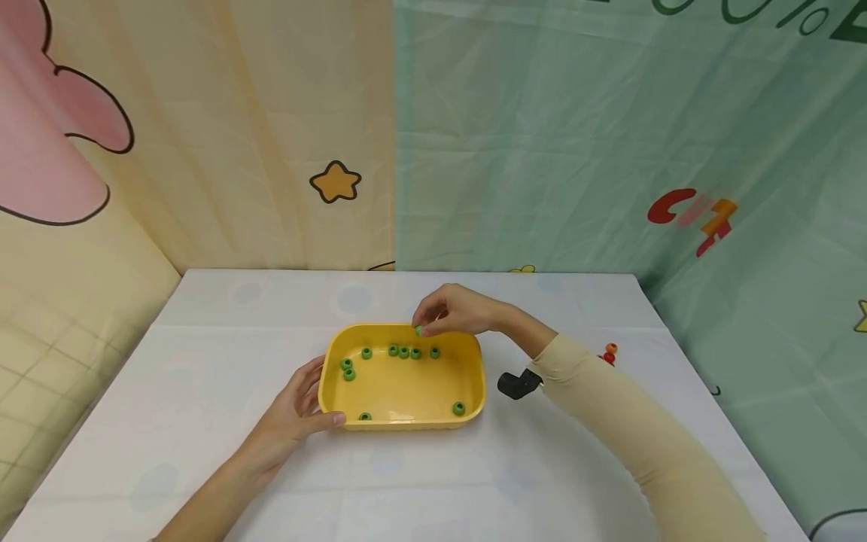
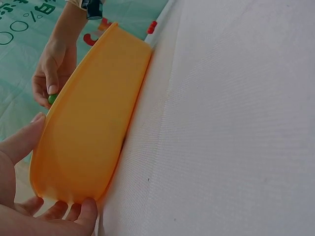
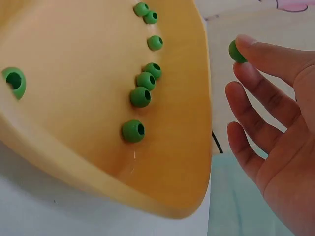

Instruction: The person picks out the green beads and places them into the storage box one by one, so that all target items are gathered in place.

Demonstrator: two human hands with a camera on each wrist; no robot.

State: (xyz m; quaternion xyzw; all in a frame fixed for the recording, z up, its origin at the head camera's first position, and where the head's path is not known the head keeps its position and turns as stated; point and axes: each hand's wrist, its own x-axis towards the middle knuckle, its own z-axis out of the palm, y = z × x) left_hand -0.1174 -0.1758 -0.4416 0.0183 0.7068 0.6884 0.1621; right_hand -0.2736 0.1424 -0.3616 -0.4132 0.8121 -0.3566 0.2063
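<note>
A yellow plastic tray [image 1: 406,395] sits on the table with several green beads [image 1: 404,352] inside, most of them along its far side. My left hand [image 1: 298,410] grips the tray's left end, thumb over the near rim and fingers against the outer wall, as the left wrist view also shows. Over the far rim, my right hand [image 1: 460,310] pinches one green bead [image 3: 237,51] between thumb and index finger; its other fingers are loosely bent. Holes show in the loose beads [image 3: 141,97] in the right wrist view.
A few red and orange beads [image 1: 611,349] lie on the white-covered table [image 1: 203,361] to the right, partly hidden by the right sleeve [image 1: 609,406]. A black device [image 1: 520,385] is at the right wrist. Printed curtains [image 1: 515,150] stand behind the table.
</note>
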